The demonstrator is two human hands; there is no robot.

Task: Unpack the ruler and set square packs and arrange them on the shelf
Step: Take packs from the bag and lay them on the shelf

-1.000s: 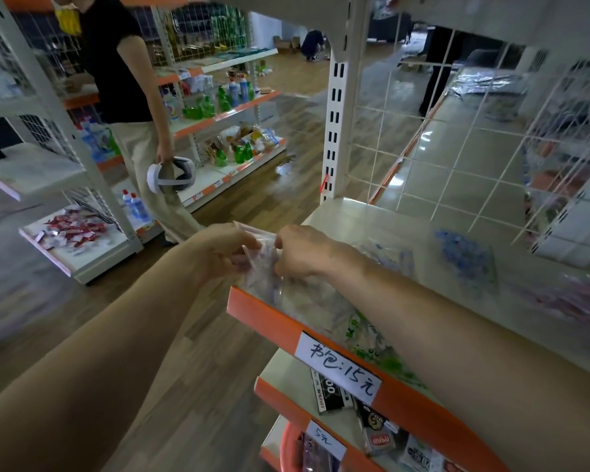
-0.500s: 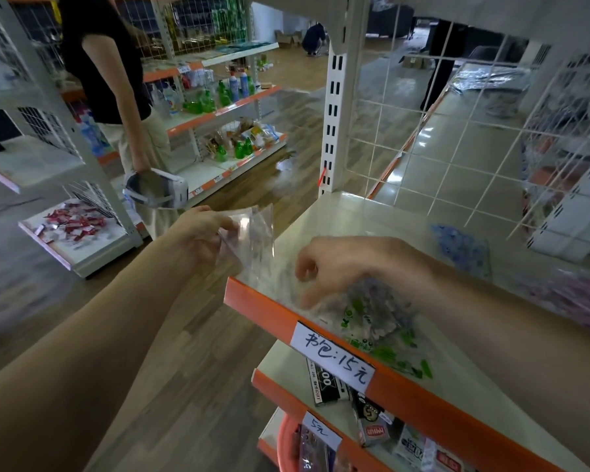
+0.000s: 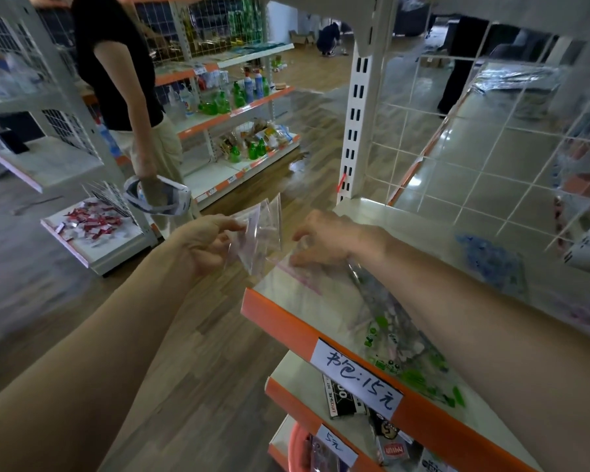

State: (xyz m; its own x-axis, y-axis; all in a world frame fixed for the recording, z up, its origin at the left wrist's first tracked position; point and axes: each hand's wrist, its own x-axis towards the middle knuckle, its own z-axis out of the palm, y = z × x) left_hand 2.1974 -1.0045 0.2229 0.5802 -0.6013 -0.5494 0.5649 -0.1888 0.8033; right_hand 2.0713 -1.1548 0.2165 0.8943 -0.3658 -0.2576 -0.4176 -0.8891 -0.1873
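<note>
My left hand (image 3: 203, 241) pinches a small empty clear plastic bag (image 3: 261, 233) and holds it in the air just off the left corner of the white shelf (image 3: 372, 219). My right hand (image 3: 324, 238) is over that shelf corner with its fingers curled down onto the top of a clear pack (image 3: 382, 311). The pack has a pink seal strip at its near end and green-printed rulers or set squares inside, and it lies flat along the shelf under my right forearm. A blue-printed pack (image 3: 491, 264) lies farther right on the same shelf.
The shelf has an orange front lip with a handwritten price label (image 3: 358, 373); lower shelves (image 3: 348, 400) hold small packaged goods. A wire grid back panel (image 3: 491, 158) stands behind. A person in a black top (image 3: 116, 63) stands left, holding a white headset, beside other stocked shelves.
My hands, together on the pack a second ago, have parted. My left hand drew the empty clear bag off to the left and up; my right hand stayed on the pack on the shelf.
</note>
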